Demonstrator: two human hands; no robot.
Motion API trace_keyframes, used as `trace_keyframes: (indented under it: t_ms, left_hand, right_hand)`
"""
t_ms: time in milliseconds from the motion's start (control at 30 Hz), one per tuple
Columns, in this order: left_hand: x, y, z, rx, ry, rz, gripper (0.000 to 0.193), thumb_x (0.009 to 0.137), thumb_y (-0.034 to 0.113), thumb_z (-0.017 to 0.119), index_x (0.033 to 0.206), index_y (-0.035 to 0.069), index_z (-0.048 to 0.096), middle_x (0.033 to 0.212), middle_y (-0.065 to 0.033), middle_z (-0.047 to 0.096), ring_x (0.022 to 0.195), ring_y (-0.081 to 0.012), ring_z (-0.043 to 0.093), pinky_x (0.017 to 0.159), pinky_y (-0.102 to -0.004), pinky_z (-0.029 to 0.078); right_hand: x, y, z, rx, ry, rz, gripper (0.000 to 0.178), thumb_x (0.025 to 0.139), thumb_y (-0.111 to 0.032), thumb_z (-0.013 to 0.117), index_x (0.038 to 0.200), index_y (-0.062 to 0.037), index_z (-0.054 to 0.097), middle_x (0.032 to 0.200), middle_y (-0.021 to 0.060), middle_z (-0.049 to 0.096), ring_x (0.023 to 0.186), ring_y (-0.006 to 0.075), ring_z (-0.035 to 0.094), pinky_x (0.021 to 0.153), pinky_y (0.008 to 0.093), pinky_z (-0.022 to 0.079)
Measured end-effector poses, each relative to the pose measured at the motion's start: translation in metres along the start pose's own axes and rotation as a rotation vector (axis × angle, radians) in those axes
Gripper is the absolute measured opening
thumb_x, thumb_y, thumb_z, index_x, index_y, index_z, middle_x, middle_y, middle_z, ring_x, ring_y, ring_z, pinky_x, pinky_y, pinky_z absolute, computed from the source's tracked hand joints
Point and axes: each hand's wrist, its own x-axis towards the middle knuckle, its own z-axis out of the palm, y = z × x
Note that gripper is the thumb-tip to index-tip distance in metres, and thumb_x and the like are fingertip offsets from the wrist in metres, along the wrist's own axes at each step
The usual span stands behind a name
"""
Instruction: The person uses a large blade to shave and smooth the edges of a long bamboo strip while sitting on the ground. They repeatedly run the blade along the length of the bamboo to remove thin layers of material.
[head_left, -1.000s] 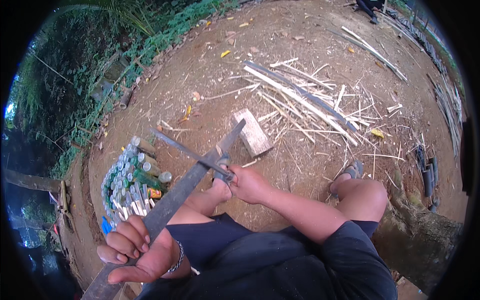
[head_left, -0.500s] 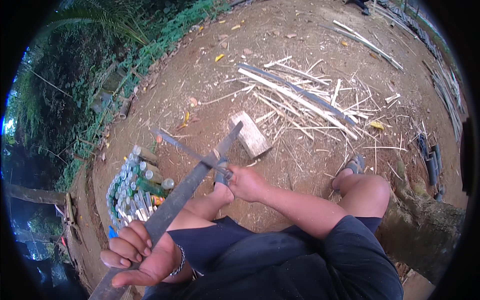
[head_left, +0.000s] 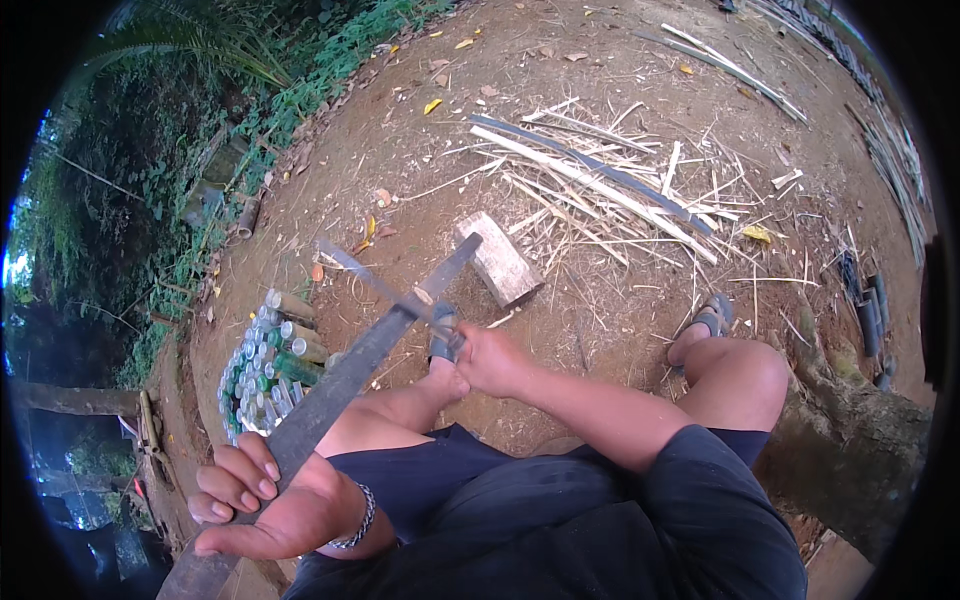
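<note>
A long, flat, dark bamboo strip (head_left: 345, 383) slants from the lower left up toward the wooden block (head_left: 499, 262). My left hand (head_left: 275, 500) is closed around its near part, fingers over one edge and thumb along the other. In my right hand (head_left: 495, 360) is a knife (head_left: 362, 272), gripped by its handle. The blade, slightly blurred, lies crosswise over the strip, pointing to the far left. A pale raw patch or curl shows on the strip where the two cross. The strip's far tip overlaps the block's edge; I cannot tell if they touch.
Bundled bottles (head_left: 265, 365) stand left of my left leg. Split bamboo strips and shavings (head_left: 600, 190) lie scattered beyond the block. A tree trunk (head_left: 840, 460) rises at the right, with dark tubes (head_left: 872, 318) beside it. Thick plants (head_left: 230, 80) border the ground at the far left.
My left hand and the near part of the strip have shifted slightly left. The knife stays across the strip near the same spot, its blade turned a little. The view has moved slightly.
</note>
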Motion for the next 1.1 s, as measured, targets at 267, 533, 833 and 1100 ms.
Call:
trace_keyframes:
  t_ms: [267,533,833,1100]
  left_hand:
    - [-0.002,-0.004,0.0,-0.029,-0.056,-0.027,0.04,0.094,0.048,0.049,0.076,0.013,0.044,0.061,0.0038,0.033,0.051,-0.007,0.032,0.046,-0.0197,0.026]
    - [0.034,-0.009,-0.004,0.028,-0.084,-0.027,0.04,0.093,0.05,0.05,0.079,0.014,0.041,0.059,0.006,0.032,0.047,-0.0047,0.028,0.042,-0.0192,0.024]
    - [0.094,-0.053,-0.015,-0.163,-0.25,-0.134,0.04,0.091,0.052,0.052,0.088,0.013,0.041,0.061,0.0042,0.03,0.048,-0.006,0.027,0.045,-0.022,0.025]
    - [0.105,-0.075,-0.019,-0.223,-0.262,-0.186,0.054,0.082,0.064,0.054,0.1,0.014,0.049,0.066,0.0023,0.038,0.056,-0.0089,0.036,0.051,-0.0237,0.032]
  right_hand:
    - [-0.015,0.003,0.002,0.066,0.008,-0.002,0.029,0.081,-0.016,0.056,0.105,-0.0007,0.055,0.084,0.0255,0.063,0.083,0.04,0.064,0.073,0.0462,0.05]
    - [0.019,0.144,0.018,0.128,0.292,0.461,0.01,0.082,-0.012,0.055,0.088,-0.004,0.055,0.07,0.0126,0.057,0.058,0.0255,0.055,0.051,0.0406,0.042]
    - [-0.011,0.211,-0.018,0.603,0.346,0.614,0.007,0.084,-0.007,0.054,0.087,-0.0051,0.049,0.06,0.0071,0.047,0.045,0.0199,0.045,0.039,0.0352,0.039]
    - [-0.048,0.195,-0.033,0.475,0.318,0.773,0.015,0.089,-0.016,0.056,0.085,-0.0023,0.05,0.059,0.0077,0.049,0.046,0.0211,0.048,0.04,0.038,0.039]
